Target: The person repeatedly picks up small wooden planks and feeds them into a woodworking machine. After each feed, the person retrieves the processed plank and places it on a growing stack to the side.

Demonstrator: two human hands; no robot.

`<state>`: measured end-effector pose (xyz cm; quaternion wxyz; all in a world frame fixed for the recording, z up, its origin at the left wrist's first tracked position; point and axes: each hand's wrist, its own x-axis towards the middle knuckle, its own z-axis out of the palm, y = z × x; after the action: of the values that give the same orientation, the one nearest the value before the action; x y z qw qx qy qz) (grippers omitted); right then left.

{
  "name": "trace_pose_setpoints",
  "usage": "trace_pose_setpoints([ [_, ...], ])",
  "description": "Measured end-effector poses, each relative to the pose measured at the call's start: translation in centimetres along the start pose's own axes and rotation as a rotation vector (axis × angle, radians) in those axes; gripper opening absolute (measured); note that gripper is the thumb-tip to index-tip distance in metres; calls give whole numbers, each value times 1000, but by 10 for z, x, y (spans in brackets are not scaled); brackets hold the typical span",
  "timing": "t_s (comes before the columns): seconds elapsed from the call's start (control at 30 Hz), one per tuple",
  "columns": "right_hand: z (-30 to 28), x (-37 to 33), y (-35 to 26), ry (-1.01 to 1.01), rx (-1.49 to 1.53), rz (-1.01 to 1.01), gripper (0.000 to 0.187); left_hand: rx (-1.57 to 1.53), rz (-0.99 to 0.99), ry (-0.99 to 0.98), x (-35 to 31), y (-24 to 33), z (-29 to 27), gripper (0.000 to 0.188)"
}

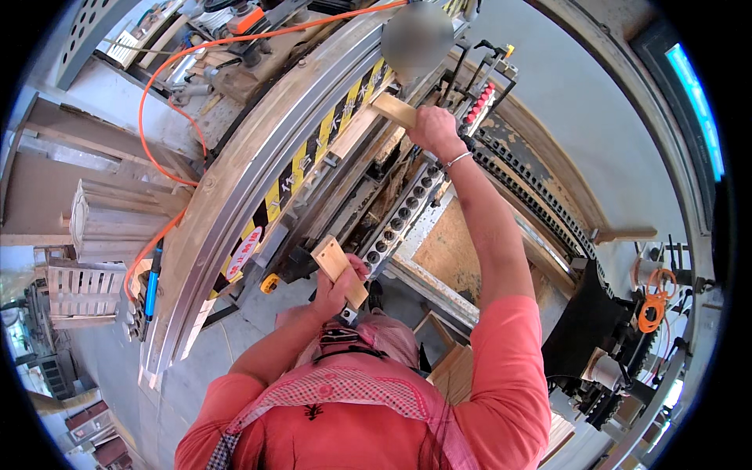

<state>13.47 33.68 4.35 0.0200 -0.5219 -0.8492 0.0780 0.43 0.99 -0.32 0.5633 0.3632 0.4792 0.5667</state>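
Note:
Close to my body, my left hand [335, 291] is closed around a short flat wooden block [332, 259] with small dark holes near its far end. My right arm reaches far forward, and my right hand [435, 130] grips the end of another wooden piece [394, 110]. That piece sits by a pale wooden strip [354, 133] along the machine's inner edge. Between my hands lies the machine bed, where a metal bar with a row of round black sockets [403, 213] runs lengthwise. The fingertips of my right hand are partly hidden.
A long machine beam with a yellow-black warning strip [301, 160] curves along the left. An orange hose [142, 117] loops over it. Red knobs [481, 103] and a black chain track [540, 202] stand to the right. A blue pen-like tool [153, 283] rests at the beam's near end.

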Motion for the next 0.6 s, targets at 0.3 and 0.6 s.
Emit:
trace_pose_setpoints([
  [0.3, 8, 7, 6, 21, -16, -49, 29, 39, 1, 3, 0, -1, 1, 24],
  [0.6, -1, 6, -4, -19, -43, -7, 24, -69, 7, 10, -1, -2, 1, 16],
])
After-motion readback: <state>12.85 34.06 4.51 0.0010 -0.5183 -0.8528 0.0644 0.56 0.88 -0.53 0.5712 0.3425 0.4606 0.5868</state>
